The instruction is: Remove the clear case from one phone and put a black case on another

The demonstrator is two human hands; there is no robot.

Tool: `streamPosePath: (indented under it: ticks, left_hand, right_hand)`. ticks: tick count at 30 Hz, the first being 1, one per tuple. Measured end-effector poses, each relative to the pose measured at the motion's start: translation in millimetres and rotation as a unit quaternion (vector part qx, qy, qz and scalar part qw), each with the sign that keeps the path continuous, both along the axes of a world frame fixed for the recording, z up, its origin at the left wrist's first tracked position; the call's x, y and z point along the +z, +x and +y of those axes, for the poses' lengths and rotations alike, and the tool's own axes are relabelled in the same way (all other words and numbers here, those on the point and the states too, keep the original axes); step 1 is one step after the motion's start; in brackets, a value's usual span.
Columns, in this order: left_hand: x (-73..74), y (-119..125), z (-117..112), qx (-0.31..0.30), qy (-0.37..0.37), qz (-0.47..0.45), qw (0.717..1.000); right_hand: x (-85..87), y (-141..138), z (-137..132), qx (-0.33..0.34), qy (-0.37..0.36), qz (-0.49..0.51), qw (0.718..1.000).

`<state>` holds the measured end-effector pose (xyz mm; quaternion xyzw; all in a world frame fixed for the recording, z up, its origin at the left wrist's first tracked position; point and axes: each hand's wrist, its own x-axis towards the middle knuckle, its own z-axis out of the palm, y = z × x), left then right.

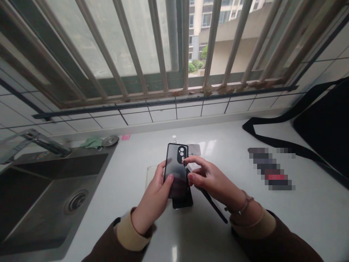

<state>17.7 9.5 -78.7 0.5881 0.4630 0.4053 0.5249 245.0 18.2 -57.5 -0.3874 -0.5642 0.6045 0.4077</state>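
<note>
My left hand (pixel 154 196) grips a smartphone (pixel 174 167) upright by its lower part, thumb across the glossy dark back. An oval black camera module (pixel 181 154) sits near the phone's top. My right hand (pixel 209 178) pinches in at the phone's right edge, fingertips beside that module. A thin black strip (pixel 211 200) runs from under those fingers down to the lower right, its far end hanging free above the counter. Below the phone, a dark flat slab (pixel 183 202), perhaps a second phone or a case, lies partly hidden. A clear plastic sheet (pixel 152 176) lies behind my left hand.
A steel sink (pixel 40 196) with a drain and faucet (pixel 46 142) lies left of the hands. Behind stand a small bottle (pixel 174 139), a green cloth (pixel 95 143) and a metal strainer (pixel 110 141). A black strapped bag (pixel 321 123) lies right, below a barred window.
</note>
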Motion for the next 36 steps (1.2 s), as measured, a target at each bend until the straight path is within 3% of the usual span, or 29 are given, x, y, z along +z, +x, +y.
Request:
streamPosePath:
  ticks: [3, 7, 10, 13, 19, 24, 26, 31, 36]
  left_hand:
    - [-2.3, 0.5, -3.6, -0.033, 0.036, 0.075, 0.996]
    - [-2.1, 2.1, -5.7, -0.048, 0.076, 0.11, 0.99]
    - [0.4, -0.6, -3.5, -0.056, 0.222, 0.209, 0.951]
    - [3.5, -2.6, -2.3, -0.115, 0.318, 0.271, 0.901]
    - [-5.3, 8.6, -7.6, -0.257, 0.349, 0.341, 0.834]
    - [-22.5, 20.2, -10.7, -0.258, 0.378, 0.353, 0.816]
    - [-27.1, 23.0, -11.8, -0.254, 0.391, 0.344, 0.815]
    - [-34.8, 26.4, -14.9, -0.252, 0.402, 0.336, 0.813]
    - [-40.1, 28.0, -16.1, -0.25, 0.413, 0.331, 0.811]
  right_hand:
    - [5.5, 0.9, 0.5, 0.017, -0.025, -0.049, 0.998]
    - [14.8, 14.7, 6.2, -0.006, -0.052, -0.125, 0.991]
    - [19.5, 30.2, 9.9, -0.013, -0.056, -0.226, 0.972]
    - [19.7, 41.5, 10.2, -0.013, -0.064, -0.297, 0.953]
    - [9.1, 43.9, 8.6, -0.02, -0.043, -0.355, 0.934]
    - [5.7, 37.1, 5.0, -0.036, -0.015, -0.377, 0.925]
    - [6.2, 36.1, 2.4, -0.071, 0.007, -0.4, 0.914]
    - [7.7, 47.6, 4.7, -0.206, 0.062, -0.514, 0.83]
    - [6.2, 63.7, 15.8, -0.257, 0.035, -0.639, 0.725]
